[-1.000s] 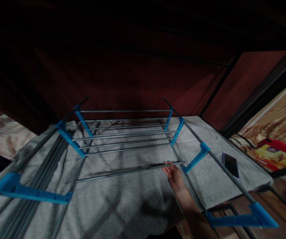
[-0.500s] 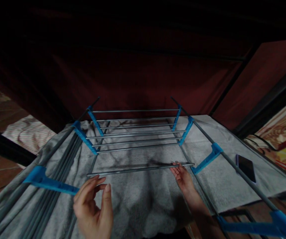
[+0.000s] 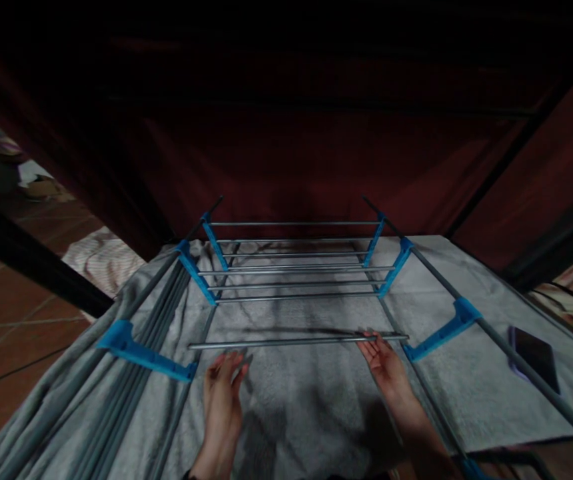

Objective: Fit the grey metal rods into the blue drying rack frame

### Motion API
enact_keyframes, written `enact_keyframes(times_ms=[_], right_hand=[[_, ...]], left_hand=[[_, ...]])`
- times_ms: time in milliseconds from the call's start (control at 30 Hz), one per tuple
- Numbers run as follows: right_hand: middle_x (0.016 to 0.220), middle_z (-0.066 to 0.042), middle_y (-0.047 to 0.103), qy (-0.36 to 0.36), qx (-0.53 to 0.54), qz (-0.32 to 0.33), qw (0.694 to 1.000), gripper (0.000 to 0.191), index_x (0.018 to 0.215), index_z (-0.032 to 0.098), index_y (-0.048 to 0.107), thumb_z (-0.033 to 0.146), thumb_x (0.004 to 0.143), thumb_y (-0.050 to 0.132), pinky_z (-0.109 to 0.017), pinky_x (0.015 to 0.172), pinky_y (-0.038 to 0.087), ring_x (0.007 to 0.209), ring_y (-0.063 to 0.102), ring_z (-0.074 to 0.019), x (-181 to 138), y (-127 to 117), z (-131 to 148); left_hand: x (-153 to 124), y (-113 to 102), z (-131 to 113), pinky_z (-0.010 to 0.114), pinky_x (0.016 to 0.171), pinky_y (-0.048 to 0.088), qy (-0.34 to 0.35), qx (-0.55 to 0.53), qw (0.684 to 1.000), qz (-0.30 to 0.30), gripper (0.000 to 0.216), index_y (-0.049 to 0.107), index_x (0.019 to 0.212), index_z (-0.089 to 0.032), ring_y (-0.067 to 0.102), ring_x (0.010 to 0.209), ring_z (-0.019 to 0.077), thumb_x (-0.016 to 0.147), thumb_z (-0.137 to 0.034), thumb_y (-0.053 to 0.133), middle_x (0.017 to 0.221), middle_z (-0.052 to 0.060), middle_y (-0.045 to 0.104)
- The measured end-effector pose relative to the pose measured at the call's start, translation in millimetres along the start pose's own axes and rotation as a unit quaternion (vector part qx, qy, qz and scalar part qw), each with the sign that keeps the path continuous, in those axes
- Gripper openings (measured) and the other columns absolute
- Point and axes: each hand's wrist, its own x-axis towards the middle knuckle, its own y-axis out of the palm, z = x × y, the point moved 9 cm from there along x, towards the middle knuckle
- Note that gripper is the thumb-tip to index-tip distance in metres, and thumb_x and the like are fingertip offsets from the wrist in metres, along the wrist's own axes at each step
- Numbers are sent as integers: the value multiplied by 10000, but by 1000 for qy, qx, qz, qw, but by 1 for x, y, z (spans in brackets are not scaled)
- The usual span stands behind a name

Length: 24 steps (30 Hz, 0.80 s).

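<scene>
A thin grey metal rod (image 3: 286,342) lies crosswise over the frame of a rack. Close to its right end, my right hand (image 3: 385,368) grips it with the fingertips. Just below the rod's left part is my left hand (image 3: 224,393), fingers bent, thumb apart, holding nothing. The nearest blue plastic bracket (image 3: 141,357) on the left side and its match, a blue bracket (image 3: 441,331) on the right, flank the rod's ends. Farther back, several crosswise rods (image 3: 296,285) join the paired blue brackets between long side tubes.
A grey cloth (image 3: 316,400) lies under the rack. Several loose grey tubes (image 3: 131,360) are bundled at left. A phone (image 3: 535,357) rests on the cloth at right. Dark red panels (image 3: 306,160) stand behind, and a striped cloth (image 3: 101,257) lies on the tiled floor.
My left hand has moved right and turned, now lower beside the rod's left part. My right hand keeps its hold on the rod. The view has shifted left.
</scene>
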Motion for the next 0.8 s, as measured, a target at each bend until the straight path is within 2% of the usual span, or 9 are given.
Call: enact_keyframes(times_ms=[133, 200, 333, 500, 633, 800], right_hand=[[1034, -58, 878, -4, -7, -2, 1000, 220, 963, 333, 824, 431, 796, 929, -636, 1315, 534, 1188, 836, -322, 3, -10, -4], [1036, -62, 874, -6, -12, -5, 1000, 235, 970, 320, 824, 444, 803, 933, -640, 1325, 527, 1213, 829, -326, 5, -13, -4], [1086, -99, 878, 0, -16, -8, 1000, 246, 973, 300, 834, 420, 787, 941, -642, 1303, 554, 1249, 819, -357, 8, -12, 0], [1093, -114, 877, 0, -16, -35, 999, 201, 956, 311, 849, 389, 786, 920, -622, 1288, 573, 1253, 816, -367, 10, -16, 9], [1088, -82, 878, -15, -7, -34, 999, 258, 969, 280, 838, 340, 742, 947, -587, 1277, 585, 1190, 827, -319, 9, -16, 18], [1022, -52, 866, -29, 17, -26, 999, 240, 860, 269, 778, 281, 707, 964, -499, 1110, 688, 1023, 842, -267, 5, -9, 24]], left_hand=[[1, 12, -6, 253, 802, 645, -3, -21, 998, 52, 214, 710, 834, -210, 782, 819, 158, 779, -47, 837, 858, 0, 781], [3, 14, -6, 243, 802, 645, -12, -33, 998, 56, 191, 707, 796, -205, 780, 783, 151, 814, -66, 837, 798, 1, 775], [12, 11, -3, 223, 747, 627, -39, -46, 997, 40, 279, 670, 720, -194, 754, 706, 138, 944, -120, 818, 702, 9, 747], [23, 5, 0, 207, 733, 616, -76, -37, 996, 11, 338, 667, 709, -180, 741, 680, 119, 1006, -23, 701, 709, 14, 739], [28, 6, -2, 208, 736, 615, -86, -22, 996, 3, 345, 678, 734, -177, 736, 681, 108, 1009, 30, 646, 762, 12, 755], [39, 6, -2, 214, 757, 608, -85, -16, 996, -3, 336, 661, 730, -184, 718, 694, 107, 987, 33, 649, 765, -3, 741]])
